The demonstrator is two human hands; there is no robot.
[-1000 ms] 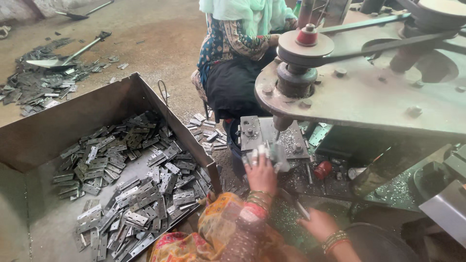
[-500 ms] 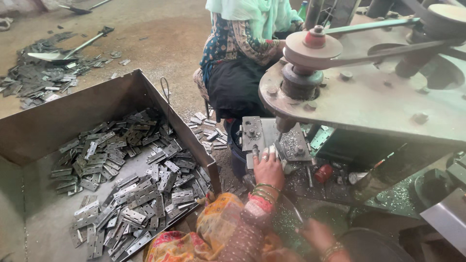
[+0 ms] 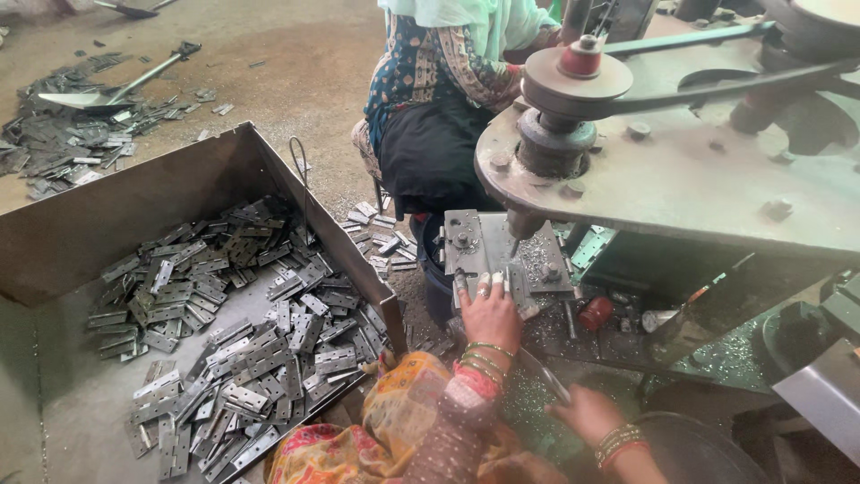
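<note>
The left hand [image 3: 490, 309], fingers curled, presses a small flat metal hinge plate [image 3: 518, 289] onto the grey steel drill table [image 3: 470, 242], right under the thin drill bit [image 3: 513, 248]. The right hand [image 3: 587, 414] rests low, closed around a slim lever [image 3: 542, 376]. Glittering swarf speckles the table. Left of them, a rusty sheet-metal bin [image 3: 107, 215] holds dull, punched hinge leaves [image 3: 242, 350]. The machine's heavy pulley [image 3: 578, 85] overhangs, and another seated person [image 3: 439, 99] blocks the far side. The hinge plate is mostly hidden by fingers.
</note>
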